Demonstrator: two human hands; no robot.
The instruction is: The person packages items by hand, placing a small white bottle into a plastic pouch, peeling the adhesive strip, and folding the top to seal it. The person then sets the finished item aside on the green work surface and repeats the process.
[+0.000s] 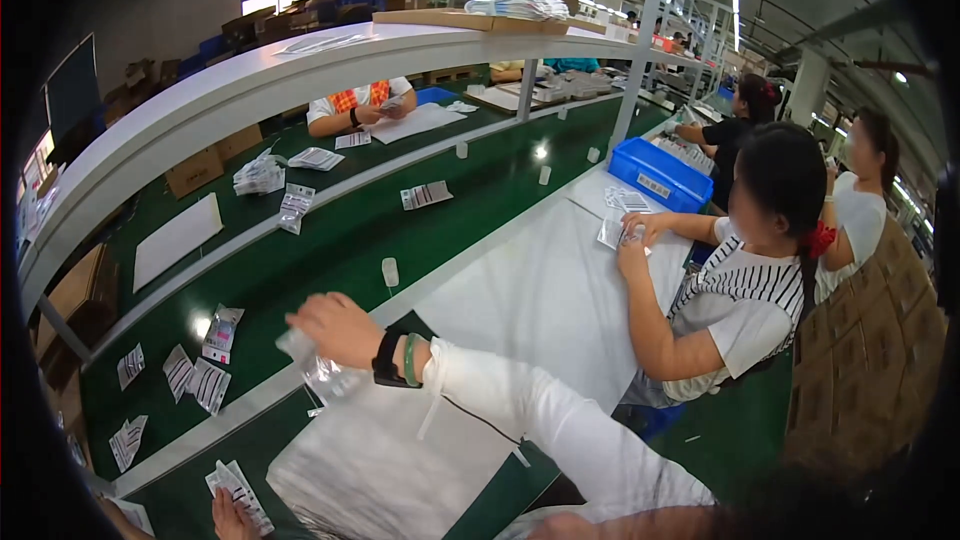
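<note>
The bag (328, 378) looks silvery, the belt (330, 262) green, one worker's top (735, 278) striped.

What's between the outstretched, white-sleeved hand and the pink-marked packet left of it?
Bare green surface separates the hand from the packet in the head view.

Printed packets (427, 195) lie on the green belt (325, 260).

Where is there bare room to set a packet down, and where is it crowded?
Bare: the white sheet between the right hand and the co-worker's hands; the green belt between the nearest white cylinder and the lone silver packet. Crowded: the belt's lower-left end, with scattered packets.
</note>
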